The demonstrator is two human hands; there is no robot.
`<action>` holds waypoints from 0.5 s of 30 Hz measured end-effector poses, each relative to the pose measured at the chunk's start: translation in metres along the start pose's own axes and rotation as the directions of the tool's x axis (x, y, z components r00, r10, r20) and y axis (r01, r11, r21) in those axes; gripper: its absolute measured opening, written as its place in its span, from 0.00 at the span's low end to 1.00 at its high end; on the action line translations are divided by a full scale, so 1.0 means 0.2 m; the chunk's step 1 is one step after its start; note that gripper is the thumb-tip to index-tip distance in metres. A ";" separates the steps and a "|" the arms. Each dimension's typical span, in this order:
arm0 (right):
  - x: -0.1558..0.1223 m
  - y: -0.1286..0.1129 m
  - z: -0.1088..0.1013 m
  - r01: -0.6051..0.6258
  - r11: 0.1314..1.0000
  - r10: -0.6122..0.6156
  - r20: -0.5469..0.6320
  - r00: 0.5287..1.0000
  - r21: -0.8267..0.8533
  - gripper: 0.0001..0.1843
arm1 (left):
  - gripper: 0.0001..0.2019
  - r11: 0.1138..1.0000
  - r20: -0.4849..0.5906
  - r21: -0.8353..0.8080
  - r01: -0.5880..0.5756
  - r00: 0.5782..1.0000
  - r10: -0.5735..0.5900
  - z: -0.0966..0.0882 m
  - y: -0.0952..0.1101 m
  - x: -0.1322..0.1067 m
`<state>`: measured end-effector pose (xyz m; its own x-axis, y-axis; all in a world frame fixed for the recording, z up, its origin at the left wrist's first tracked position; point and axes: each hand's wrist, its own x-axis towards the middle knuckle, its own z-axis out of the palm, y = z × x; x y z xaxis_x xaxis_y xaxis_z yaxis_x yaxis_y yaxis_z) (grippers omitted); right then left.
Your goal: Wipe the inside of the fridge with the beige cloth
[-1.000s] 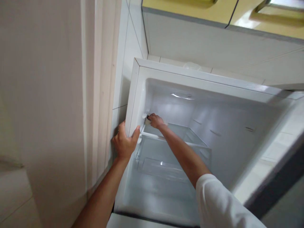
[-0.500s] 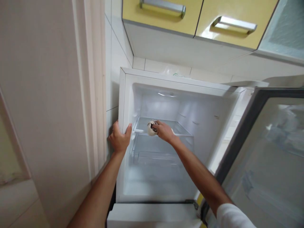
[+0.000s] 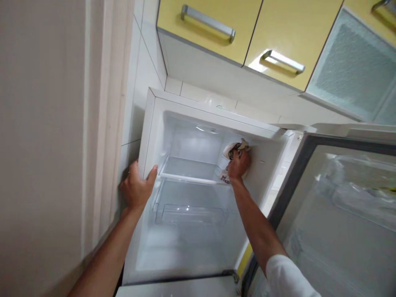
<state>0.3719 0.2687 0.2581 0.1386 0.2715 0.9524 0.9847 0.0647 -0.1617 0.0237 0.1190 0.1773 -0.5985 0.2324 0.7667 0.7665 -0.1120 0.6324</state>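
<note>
A white refrigerator (image 3: 198, 106) stands with its upper compartment wide open. My left hand (image 3: 137, 186) grips its left side edge, thumb on the front and fingers round the outer side. Inside, my right hand (image 3: 239, 164) bunches a white cloth with a dark pattern (image 3: 230, 151) and presses it on the inner right wall, above shelf height. A loose end of the cloth hangs below the hand. The glass shelf (image 3: 188, 168) with a white front strip lies left of this hand. Lower down is a clear plastic drawer or tray (image 3: 192, 214).
The refrigerator door (image 3: 346, 243) hangs open at the right, with clear bins on its inner side. Yellow wall cabinets (image 3: 210, 24) with metal handles overhang the top. A pale door frame (image 3: 105, 123) stands close on the left, beside white tiles (image 3: 148, 53).
My right hand has carried the cloth from the shelf's front area rightward and up to the inner right wall. My left hand keeps its grip on the edge. The view has tilted somewhat.
</note>
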 end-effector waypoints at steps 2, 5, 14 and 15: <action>0.07 -0.01 0.14 0.117 0.993 -0.117 0.049 0.992 -0.004 0.24 | 0.31 1.000 -0.025 0.003 -0.024 0.999 0.024 0.00 -0.01 0.00; 0.17 -0.04 0.32 0.216 0.976 -0.213 0.141 0.967 -0.002 0.22 | 0.31 0.997 -0.086 0.018 -0.081 0.993 0.083 0.00 -0.02 0.00; 0.36 -0.10 0.72 0.092 0.982 -0.116 0.140 0.983 0.167 0.16 | 0.28 0.983 -0.201 0.032 -0.181 0.962 0.183 0.01 -0.04 -0.01; 0.37 -0.12 0.76 0.046 0.982 -0.070 0.125 0.990 0.183 0.18 | 0.27 0.983 -0.204 0.033 -0.181 0.962 0.184 0.01 -0.04 -0.01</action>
<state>0.3430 0.4341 0.2927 0.0553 0.3843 0.9216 0.9540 0.2520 -0.1624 0.0187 0.1211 0.1712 -0.4822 0.0060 0.8761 0.8694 -0.1203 0.4793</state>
